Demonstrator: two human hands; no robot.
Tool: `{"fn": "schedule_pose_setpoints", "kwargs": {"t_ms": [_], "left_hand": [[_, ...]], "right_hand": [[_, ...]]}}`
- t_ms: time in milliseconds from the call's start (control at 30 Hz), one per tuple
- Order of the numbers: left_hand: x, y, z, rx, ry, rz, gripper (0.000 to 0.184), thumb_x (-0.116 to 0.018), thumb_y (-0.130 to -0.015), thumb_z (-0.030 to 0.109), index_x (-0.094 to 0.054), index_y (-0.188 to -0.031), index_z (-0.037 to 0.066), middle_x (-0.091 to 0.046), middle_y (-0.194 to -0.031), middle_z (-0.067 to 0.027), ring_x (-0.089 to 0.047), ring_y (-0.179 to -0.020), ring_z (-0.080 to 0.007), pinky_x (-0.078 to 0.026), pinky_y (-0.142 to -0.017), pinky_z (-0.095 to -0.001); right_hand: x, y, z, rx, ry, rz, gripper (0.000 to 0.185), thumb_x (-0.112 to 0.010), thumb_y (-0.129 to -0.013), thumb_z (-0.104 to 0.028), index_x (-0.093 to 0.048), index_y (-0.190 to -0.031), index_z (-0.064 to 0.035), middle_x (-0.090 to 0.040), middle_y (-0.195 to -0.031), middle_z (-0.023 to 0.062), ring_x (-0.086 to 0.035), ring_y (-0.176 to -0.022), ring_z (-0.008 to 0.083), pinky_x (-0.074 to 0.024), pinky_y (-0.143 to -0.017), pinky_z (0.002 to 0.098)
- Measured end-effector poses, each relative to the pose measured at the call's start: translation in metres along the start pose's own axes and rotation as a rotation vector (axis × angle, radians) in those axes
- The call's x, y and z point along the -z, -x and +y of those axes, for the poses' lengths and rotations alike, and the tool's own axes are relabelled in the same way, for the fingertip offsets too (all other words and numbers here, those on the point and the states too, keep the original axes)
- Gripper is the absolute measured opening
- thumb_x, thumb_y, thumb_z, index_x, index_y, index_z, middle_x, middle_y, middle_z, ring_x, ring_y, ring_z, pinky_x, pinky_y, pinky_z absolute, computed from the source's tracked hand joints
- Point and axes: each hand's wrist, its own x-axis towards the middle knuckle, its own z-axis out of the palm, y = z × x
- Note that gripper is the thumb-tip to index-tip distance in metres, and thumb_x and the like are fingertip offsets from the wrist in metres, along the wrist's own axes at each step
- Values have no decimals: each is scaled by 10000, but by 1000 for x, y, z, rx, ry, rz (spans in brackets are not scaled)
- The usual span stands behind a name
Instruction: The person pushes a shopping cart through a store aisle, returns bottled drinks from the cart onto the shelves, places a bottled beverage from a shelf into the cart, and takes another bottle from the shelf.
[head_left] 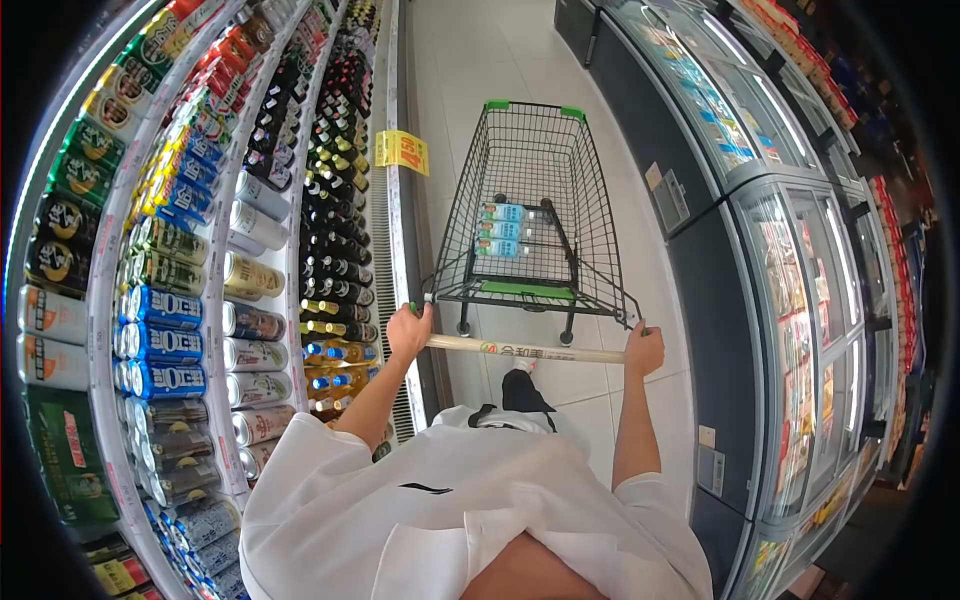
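Observation:
In front of me stands a black wire shopping cart (545, 150) with green corner pieces and a pale handlebar (540, 351). My left hand (409, 331) is closed round the handlebar's left end, close to the drink shelves. At the opposite end my right hand (644, 349) grips the cart, fingers wrapped. Several bottles (502, 231) with light-blue labels lie together inside the basket; their exact kind is too small to read.
Shelves on the left hold beer bottles (335, 235) and drink cans (165, 308). A yellow price sign (402, 152) juts out into the aisle. Glass-doored freezers (800, 320) with packaged goods line the right. Tiled floor (480, 45) runs ahead between them.

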Motion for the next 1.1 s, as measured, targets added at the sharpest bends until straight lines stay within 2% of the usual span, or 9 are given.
{"fn": "schedule_pose_setpoints", "kwargs": {"t_ms": [100, 133, 400, 633, 800, 900, 967, 1100], "left_hand": [[7, -54, 19, 86, -33, 19, 545, -592, -877, 531, -684, -875, -6, -707, -841, -231, -689, -869, -417, -532, -824, -491], [10, -73, 23, 112, -62, 16, 588, -588, -865, 561, -701, -922, -14, -713, -894, -250, -691, -904, -425, -536, -844, -490], [37, -230, 66, 198, -81, 95, 662, -558, -877, 606, -705, -1022, -22, -709, -981, -270, -683, -971, -433, -530, -871, -495], [53, -370, 104, 205, -71, 119, 716, -546, -876, 644, -675, -1033, -43, -704, -944, -280, -689, -929, -437, -535, -840, -508], [63, -465, 132, 203, -47, 145, 680, -550, -878, 629, -662, -984, -34, -709, -898, -265, -699, -876, -429, -543, -802, -502], [69, -518, 154, 221, -13, 173, 651, -546, -885, 611, -670, -980, -20, -712, -888, -257, -703, -858, -420, -541, -786, -502], [72, -548, 169, 264, 28, 169, 645, -536, -889, 615, -676, -974, -9, -714, -895, -253, -703, -866, -419, -540, -785, -505], [76, -611, 188, 292, 6, 118, 664, -521, -888, 628, -702, -967, -6, -709, -895, -264, -700, -886, -419, -541, -812, -498]], "right_hand": [[-24, -40, -61, 27, -39, -38, 372, -593, -921, -418, -649, -822, -63, -695, -786, 105, -676, -737, 340, -508, -645, 478], [-35, -51, -81, 58, -46, -41, 363, -598, -919, -409, -648, -825, -62, -694, -803, 108, -677, -745, 341, -511, -650, 478], [-109, -142, -247, 237, -66, -65, 328, -606, -918, -364, -634, -841, -47, -685, -856, 128, -679, -769, 349, -526, -680, 484], [-167, -207, -381, 304, 30, -131, 322, -569, -960, -367, -618, -950, -49, -681, -928, 122, -683, -814, 361, -526, -694, 498], [-210, -262, -473, 383, 167, -146, 364, -518, -994, -384, -600, -1018, -30, -692, -947, 138, -692, -826, 381, -537, -713, 502], [-224, -284, -525, 305, 173, -158, 431, -507, -987, -435, -594, -1024, -15, -703, -946, 167, -702, -832, 387, -542, -725, 505], [-227, -296, -556, 115, 130, -146, 509, -511, -965, -495, -601, -1020, 3, -714, -945, 191, -709, -840, 386, -548, -730, 501], [-254, -327, -600, 88, 138, -135, 536, -513, -945, -524, -628, -978, -2, -722, -902, 181, -713, -824, 384, -553, -713, 502]]}}
